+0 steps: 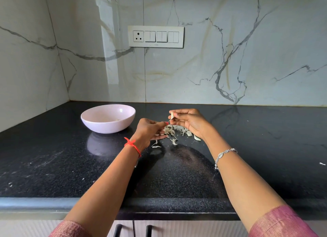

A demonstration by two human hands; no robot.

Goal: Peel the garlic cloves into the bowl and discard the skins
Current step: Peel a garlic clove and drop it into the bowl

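Observation:
My right hand (189, 121) pinches a small garlic clove (172, 115) between thumb and fingertips, a little above the counter. A thin strip of skin hangs from the clove toward my left hand (150, 129), whose fingertips pinch its lower end. A heap of papery garlic skins (175, 130) lies on the black counter under and between both hands. The pale pink bowl (99, 126) stands to the left of my hands, with a few peeled cloves just visible inside.
The black granite counter (53, 157) runs to a marble wall with a switch panel (155, 36). A larger piece of garlic or skin (196, 137) lies by my right wrist. A white scrap (322, 164) lies far right. Cabinet handles (117, 229) show below the counter edge.

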